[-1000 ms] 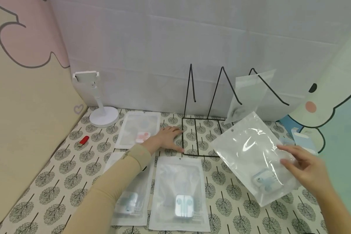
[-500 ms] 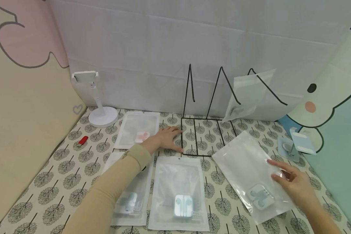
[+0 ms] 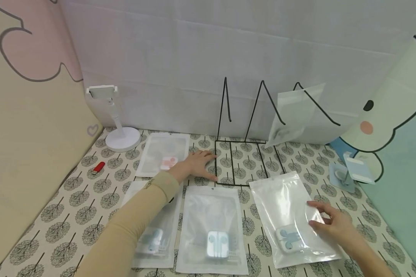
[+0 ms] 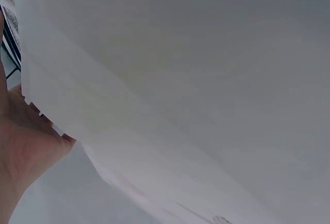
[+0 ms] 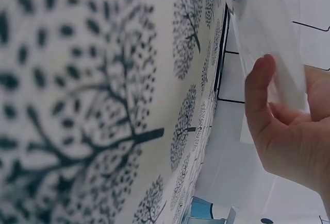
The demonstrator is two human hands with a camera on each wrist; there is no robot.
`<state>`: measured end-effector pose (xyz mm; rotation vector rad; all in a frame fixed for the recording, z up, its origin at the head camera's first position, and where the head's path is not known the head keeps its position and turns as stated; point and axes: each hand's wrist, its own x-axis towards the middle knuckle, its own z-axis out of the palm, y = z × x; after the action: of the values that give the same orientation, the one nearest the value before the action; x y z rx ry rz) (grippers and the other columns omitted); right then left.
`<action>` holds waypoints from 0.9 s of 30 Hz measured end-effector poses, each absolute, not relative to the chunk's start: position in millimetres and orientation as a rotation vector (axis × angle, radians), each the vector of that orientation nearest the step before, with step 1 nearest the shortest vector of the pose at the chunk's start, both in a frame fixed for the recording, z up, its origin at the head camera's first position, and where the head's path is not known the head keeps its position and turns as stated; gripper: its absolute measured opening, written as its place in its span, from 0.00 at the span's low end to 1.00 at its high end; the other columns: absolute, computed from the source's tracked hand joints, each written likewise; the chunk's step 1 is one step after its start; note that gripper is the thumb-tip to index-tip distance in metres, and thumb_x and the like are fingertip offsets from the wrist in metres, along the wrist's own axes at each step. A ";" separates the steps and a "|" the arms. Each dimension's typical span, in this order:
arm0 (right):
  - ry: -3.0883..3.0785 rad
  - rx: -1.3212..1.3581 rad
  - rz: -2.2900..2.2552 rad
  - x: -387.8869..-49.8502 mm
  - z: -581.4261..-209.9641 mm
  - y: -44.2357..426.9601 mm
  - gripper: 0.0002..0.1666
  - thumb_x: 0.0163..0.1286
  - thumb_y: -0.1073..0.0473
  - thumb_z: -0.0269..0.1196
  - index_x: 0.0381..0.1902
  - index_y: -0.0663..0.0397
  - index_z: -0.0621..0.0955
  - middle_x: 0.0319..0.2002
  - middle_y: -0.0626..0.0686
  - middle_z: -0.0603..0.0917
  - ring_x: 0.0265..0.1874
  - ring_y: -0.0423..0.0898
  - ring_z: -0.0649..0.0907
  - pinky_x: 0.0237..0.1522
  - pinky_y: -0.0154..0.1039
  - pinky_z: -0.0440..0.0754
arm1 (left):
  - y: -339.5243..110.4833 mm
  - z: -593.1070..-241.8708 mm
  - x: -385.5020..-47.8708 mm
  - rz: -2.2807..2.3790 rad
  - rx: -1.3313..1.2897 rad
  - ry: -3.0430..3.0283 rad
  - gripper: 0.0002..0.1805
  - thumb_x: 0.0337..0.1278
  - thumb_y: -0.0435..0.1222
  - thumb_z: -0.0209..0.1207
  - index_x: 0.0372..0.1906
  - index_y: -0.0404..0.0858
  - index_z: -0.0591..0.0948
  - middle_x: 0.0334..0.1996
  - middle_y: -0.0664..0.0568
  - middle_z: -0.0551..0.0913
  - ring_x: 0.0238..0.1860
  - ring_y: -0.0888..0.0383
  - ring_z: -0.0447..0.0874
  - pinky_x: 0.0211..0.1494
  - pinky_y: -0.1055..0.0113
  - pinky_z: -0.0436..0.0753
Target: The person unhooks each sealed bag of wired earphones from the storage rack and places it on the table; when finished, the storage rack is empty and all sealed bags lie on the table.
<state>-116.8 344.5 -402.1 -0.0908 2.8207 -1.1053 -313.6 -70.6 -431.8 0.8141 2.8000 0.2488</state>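
Note:
My right hand (image 3: 332, 225) pinches the right edge of a clear zip bag (image 3: 284, 200) with a white earphone case showing inside. The bag lies slanted low over the cloth. In the right wrist view, the thumb of the right hand (image 5: 289, 131) bends against the clear plastic bag (image 5: 273, 38). At the left end of a black wire rack (image 3: 232, 161), my left hand (image 3: 199, 163) rests with fingers and thumb spread by the frame. Another bag (image 3: 292, 111) leans upright in the rack's right slot. A pale surface covers most of the left wrist view, beside the left hand (image 4: 31, 147).
Bags with earphones lie flat: one in front (image 3: 213, 215), one partly under my left forearm (image 3: 159, 231), and one behind (image 3: 163, 152) with pink earphones. A white phone stand (image 3: 123, 138), a red USB stick (image 3: 98, 167) and a pale-blue stand (image 3: 343, 177) stand or lie around.
My right hand has brought its bag down and leftward, turning it more upright in view, beside the front bag. The left hand has stayed at the rack.

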 end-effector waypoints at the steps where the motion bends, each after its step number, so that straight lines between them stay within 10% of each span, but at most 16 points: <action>1: 2.788 -0.138 -1.125 -116.9 -402.9 344.5 0.39 0.56 0.57 0.70 0.64 0.61 0.68 0.58 0.71 0.69 0.46 0.63 0.81 0.33 0.33 0.84 | -70.5 -431.6 -313.4 0.251 0.815 2.799 0.56 0.41 0.72 0.54 0.74 0.50 0.52 0.75 0.49 0.49 0.73 0.41 0.45 0.71 0.38 0.47; 10: 2.541 -0.452 -1.019 -118.2 -409.8 345.0 0.47 0.57 0.53 0.68 0.69 0.58 0.59 0.61 0.81 0.60 0.44 0.66 0.81 0.34 0.39 0.84 | -70.0 -431.3 -312.6 0.257 0.808 2.791 0.56 0.41 0.72 0.55 0.74 0.50 0.52 0.75 0.48 0.49 0.73 0.40 0.45 0.71 0.38 0.46; 16: 2.713 -0.532 -0.714 -115.6 -414.5 338.4 0.51 0.48 0.42 0.71 0.68 0.49 0.64 0.40 0.62 0.80 0.33 0.43 0.79 0.29 0.35 0.77 | -69.2 -430.3 -310.9 0.271 0.809 2.783 0.57 0.41 0.72 0.55 0.74 0.49 0.52 0.75 0.47 0.49 0.73 0.40 0.45 0.71 0.38 0.47; 19: 2.706 -0.588 -0.692 -115.8 -415.9 334.3 0.51 0.49 0.41 0.70 0.68 0.54 0.65 0.26 0.46 0.72 0.23 0.33 0.69 0.22 0.29 0.70 | -69.0 -430.2 -311.0 0.280 0.803 2.781 0.57 0.40 0.72 0.56 0.74 0.50 0.52 0.75 0.48 0.49 0.73 0.40 0.44 0.71 0.38 0.46; 27: 2.689 -0.535 -0.624 -119.1 -416.2 323.2 0.53 0.48 0.34 0.68 0.68 0.50 0.65 0.20 0.41 0.70 0.17 0.33 0.65 0.17 0.29 0.67 | -70.3 -432.2 -314.7 0.256 0.788 2.780 0.58 0.38 0.73 0.55 0.75 0.52 0.51 0.75 0.49 0.47 0.74 0.41 0.43 0.72 0.39 0.46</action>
<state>-119.1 323.2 -416.2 -0.5353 2.6894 -0.6241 -314.7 -70.3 -432.2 0.7880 2.7799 0.2555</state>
